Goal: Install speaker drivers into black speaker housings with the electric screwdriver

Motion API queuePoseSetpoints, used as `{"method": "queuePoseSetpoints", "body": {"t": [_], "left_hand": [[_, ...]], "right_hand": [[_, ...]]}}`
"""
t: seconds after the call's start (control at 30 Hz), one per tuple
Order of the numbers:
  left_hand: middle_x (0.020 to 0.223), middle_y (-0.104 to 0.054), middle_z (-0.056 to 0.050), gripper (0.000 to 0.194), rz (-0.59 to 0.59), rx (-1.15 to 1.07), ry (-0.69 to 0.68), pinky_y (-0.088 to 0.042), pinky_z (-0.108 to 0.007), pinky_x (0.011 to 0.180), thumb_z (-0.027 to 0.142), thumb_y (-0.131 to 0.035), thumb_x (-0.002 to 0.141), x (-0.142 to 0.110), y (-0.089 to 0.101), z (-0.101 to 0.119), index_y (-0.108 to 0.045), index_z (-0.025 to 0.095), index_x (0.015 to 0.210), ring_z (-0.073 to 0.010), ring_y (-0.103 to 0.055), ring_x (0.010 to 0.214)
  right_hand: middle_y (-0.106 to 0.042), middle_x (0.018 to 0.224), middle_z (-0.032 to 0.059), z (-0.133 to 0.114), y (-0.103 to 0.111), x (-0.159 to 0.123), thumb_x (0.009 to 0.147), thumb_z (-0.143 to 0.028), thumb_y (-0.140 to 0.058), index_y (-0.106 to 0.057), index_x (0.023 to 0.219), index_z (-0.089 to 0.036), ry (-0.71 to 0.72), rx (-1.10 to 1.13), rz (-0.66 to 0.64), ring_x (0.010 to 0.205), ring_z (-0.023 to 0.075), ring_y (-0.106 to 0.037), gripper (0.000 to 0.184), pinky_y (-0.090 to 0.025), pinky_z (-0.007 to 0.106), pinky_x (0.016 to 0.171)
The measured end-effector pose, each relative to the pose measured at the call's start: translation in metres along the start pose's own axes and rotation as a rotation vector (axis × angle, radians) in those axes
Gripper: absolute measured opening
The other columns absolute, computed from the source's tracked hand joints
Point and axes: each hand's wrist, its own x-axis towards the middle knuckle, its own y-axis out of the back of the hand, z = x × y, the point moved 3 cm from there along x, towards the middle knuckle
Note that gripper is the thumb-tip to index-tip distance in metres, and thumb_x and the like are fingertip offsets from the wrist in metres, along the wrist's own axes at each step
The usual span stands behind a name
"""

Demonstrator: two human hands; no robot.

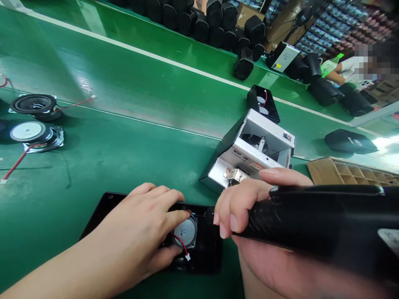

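Glossy green bench; left hand [140,232] presses round metal speaker [185,231], right hand [246,207] grips textured tool [311,224].

A broad stretch of bare green bench top [118,141] lies open ahead of the flat black plastic panel [205,253], giving free passage forward and to the left. To the right, a silver metal box-shaped device [249,153] stands close beside the panel, with a brown cardboard divider tray [343,172] beyond it. Two round loose speaker drivers [34,120] with red wires sit well apart at far left.
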Motion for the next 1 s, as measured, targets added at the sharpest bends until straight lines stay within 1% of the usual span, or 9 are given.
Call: {"method": "queuePoseSetpoints", "body": {"t": [0.1, 0.23, 0.33, 0.43, 0.53, 0.63, 0.73, 0.9, 1.0], "left_hand": [[0.127, -0.079, -0.001, 0.027, -0.003, -0.006, 0.012, -0.048, -0.054, 0.096, 0.031, -0.092, 0.087, 0.000, 0.000, 0.001, -0.083, 0.033, 0.112, -0.0306, -0.076, 0.108], [0.125, -0.080, -0.001, 0.029, -0.020, -0.016, 0.040, -0.049, -0.053, 0.095, 0.031, -0.095, 0.084, 0.001, 0.001, 0.002, -0.084, 0.032, 0.110, -0.0298, -0.077, 0.107], [0.126, -0.080, 0.000, 0.031, -0.020, -0.031, 0.051, -0.048, -0.052, 0.095, 0.030, -0.096, 0.082, 0.003, 0.002, 0.002, -0.084, 0.033, 0.110, -0.0294, -0.077, 0.108], [0.125, -0.080, -0.001, 0.033, -0.018, -0.028, 0.058, -0.047, -0.052, 0.095, 0.030, -0.097, 0.081, 0.004, 0.002, 0.002, -0.084, 0.033, 0.111, -0.0298, -0.076, 0.108], [0.124, -0.080, -0.002, 0.034, -0.028, -0.012, 0.055, -0.046, -0.052, 0.094, 0.031, -0.097, 0.080, 0.004, 0.001, 0.001, -0.084, 0.034, 0.112, -0.0305, -0.076, 0.107], [0.123, -0.079, -0.002, 0.034, -0.033, -0.012, 0.049, -0.045, -0.051, 0.093, 0.032, -0.097, 0.082, 0.004, -0.001, 0.000, -0.084, 0.035, 0.114, -0.0301, -0.075, 0.107], [0.124, -0.078, -0.001, 0.035, -0.053, -0.007, 0.048, -0.044, -0.050, 0.093, 0.034, -0.096, 0.084, 0.003, -0.002, -0.002, -0.084, 0.036, 0.117, -0.0294, -0.075, 0.108], [0.124, -0.078, -0.002, 0.040, -0.075, 0.019, 0.050, -0.046, -0.048, 0.094, 0.033, -0.099, 0.082, 0.004, 0.004, -0.001, -0.085, 0.036, 0.120, -0.0299, -0.075, 0.112], [0.119, -0.078, -0.003, 0.033, -0.103, 0.036, 0.069, -0.046, -0.048, 0.092, 0.030, -0.098, 0.083, 0.007, 0.008, 0.002, -0.087, 0.034, 0.114, -0.0304, -0.075, 0.107]], "right_hand": [[-0.076, 0.073, 0.0019, 0.000, -0.005, -0.001, 0.116, -0.070, -0.071, -0.086, 0.125, -0.044, 0.031, -0.015, 0.091, 0.060, 0.0284, -0.067, 0.031, -0.058, 0.044, 0.066], [-0.074, 0.068, 0.0009, 0.005, -0.011, -0.001, 0.111, -0.071, -0.079, -0.087, 0.118, -0.042, 0.035, 0.008, 0.123, 0.056, 0.0267, -0.066, 0.031, -0.056, 0.041, 0.062], [-0.073, 0.067, 0.0005, 0.011, -0.011, 0.004, 0.105, -0.084, -0.078, -0.087, 0.119, -0.036, 0.121, 0.030, 0.162, 0.052, 0.0237, -0.063, 0.051, -0.052, 0.037, 0.057], [-0.072, 0.067, 0.0006, 0.016, -0.010, 0.014, 0.095, -0.094, -0.080, -0.088, 0.118, -0.029, 0.209, 0.055, 0.110, 0.047, 0.0213, -0.061, 0.070, -0.046, 0.033, 0.049], [-0.073, 0.068, 0.0007, 0.017, -0.011, 0.019, 0.093, -0.092, -0.084, -0.088, 0.115, -0.027, 0.199, 0.077, 0.022, 0.046, 0.0216, -0.062, 0.068, -0.048, 0.032, 0.047], [-0.072, 0.068, 0.0012, 0.018, -0.013, 0.017, 0.093, -0.093, -0.083, -0.088, 0.112, -0.027, 0.175, 0.084, -0.006, 0.048, 0.0208, -0.062, 0.069, -0.050, 0.033, 0.051], [-0.074, 0.071, 0.0016, 0.024, -0.016, 0.013, 0.097, -0.088, -0.084, -0.088, 0.119, -0.028, 0.199, 0.093, -0.058, 0.052, 0.0202, -0.063, 0.064, -0.052, 0.033, 0.053], [-0.070, 0.070, 0.0003, 0.041, -0.016, 0.009, 0.097, -0.091, -0.081, -0.083, 0.123, -0.027, 0.255, 0.111, -0.060, 0.049, 0.0209, -0.062, 0.070, -0.047, 0.031, 0.046], [-0.069, 0.072, -0.0007, 0.047, -0.016, 0.009, 0.097, -0.094, -0.078, -0.082, 0.125, -0.027, 0.252, 0.079, -0.093, 0.049, 0.0199, -0.061, 0.073, -0.048, 0.031, 0.046]]}}
